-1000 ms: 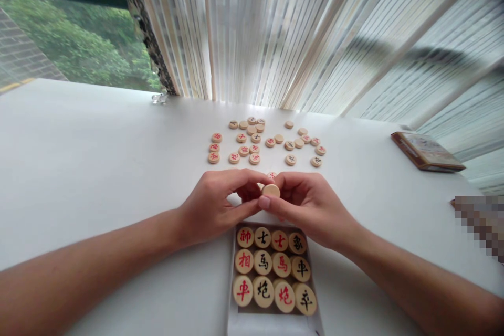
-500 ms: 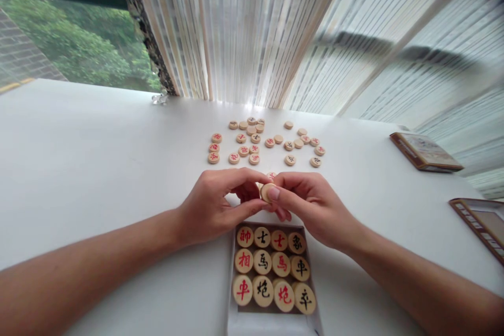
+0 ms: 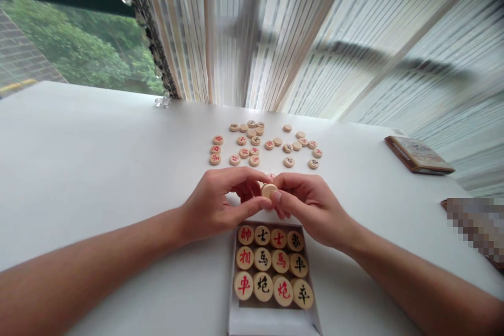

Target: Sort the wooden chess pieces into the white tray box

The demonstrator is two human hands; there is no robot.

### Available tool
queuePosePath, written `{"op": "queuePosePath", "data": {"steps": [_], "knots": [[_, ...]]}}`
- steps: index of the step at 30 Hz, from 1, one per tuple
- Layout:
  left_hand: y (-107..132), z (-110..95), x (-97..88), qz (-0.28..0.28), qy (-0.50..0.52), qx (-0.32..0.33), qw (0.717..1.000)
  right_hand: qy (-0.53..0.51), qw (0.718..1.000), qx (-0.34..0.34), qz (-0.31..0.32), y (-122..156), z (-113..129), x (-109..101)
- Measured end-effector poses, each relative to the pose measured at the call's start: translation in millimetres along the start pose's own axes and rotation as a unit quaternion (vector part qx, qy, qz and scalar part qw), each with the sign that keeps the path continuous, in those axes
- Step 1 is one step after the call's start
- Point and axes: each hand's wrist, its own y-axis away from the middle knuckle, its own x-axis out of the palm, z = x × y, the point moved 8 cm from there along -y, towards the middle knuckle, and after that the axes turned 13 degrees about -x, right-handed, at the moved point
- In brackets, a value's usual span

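My left hand [image 3: 220,202] and my right hand [image 3: 311,205] meet above the far end of a small white box [image 3: 271,323]. Both pinch one round wooden chess piece [image 3: 269,190] between thumb and fingers, its blank side showing. In the box lie several round pieces [image 3: 271,265] in rows, marked with red or black characters. Beyond my hands, several more loose pieces [image 3: 252,144] are scattered on the white table [image 3: 90,163].
A brown box lid [image 3: 418,154] lies at the table's right side. A blurred-out object [image 3: 476,223] sits at the right edge. A striped curtain hangs behind the table, with a window and trees at the far left. A small glass object [image 3: 163,100] rests by the curtain.
The piece between my fingers has been turned slightly. My hands stay in nearly the same place; the camera has tipped a little.
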Motion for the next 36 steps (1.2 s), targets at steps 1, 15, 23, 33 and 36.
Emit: {"op": "queuePosePath", "data": {"steps": [1,15,23,33,36], "knots": [[-0.1,0.7,-0.5,-0.003,0.003,-0.003,1.0,0.011,1.0,-0.013,-0.002,0.6,1.0,-0.9],[12.2,-14.0,-11.7,-0.095,-0.106,0.158,0.977,-0.001,1.0,-0.013,0.005,-2.3,11.0,-11.1],[24.2,-26.5,-0.6,-0.039,-0.11,0.231,0.966,0.092,0.991,0.027,0.088,3.9,29.3,-9.9],[27.1,-26.8,2.7,-0.044,-0.17,0.283,0.943,0.257,0.961,0.005,0.101,25.1,55.9,-2.3],[25.2,-22.2,1.4,-0.049,-0.176,0.279,0.943,0.303,0.947,-0.003,0.103,37.6,60.6,0.2]]}}
